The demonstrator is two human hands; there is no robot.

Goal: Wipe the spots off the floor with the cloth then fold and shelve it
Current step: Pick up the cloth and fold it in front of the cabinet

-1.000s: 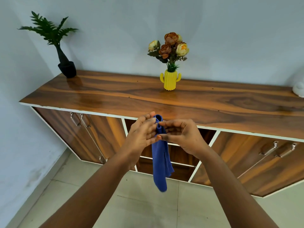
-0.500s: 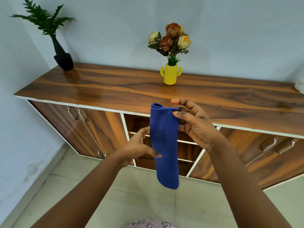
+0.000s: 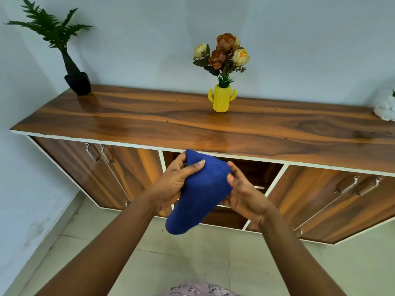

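Head view is showing a long wood-grain sideboard with glossy top (image 3: 149,120) standing beyond both hands, its open middle shelf compartment (image 3: 256,174) lying directly behind them. Between the hands, a folded blue knitted cloth (image 3: 198,193) is hanging in the air, its long axis running from upper right down toward the lower left. Left hand (image 3: 173,184) is gripping the upper fold, thumb pressing on top; right hand (image 3: 245,193) is pinching the opposite edge. Both hands appear equally near the shelf. Judged: folding is nearly finished, shelving is pending.
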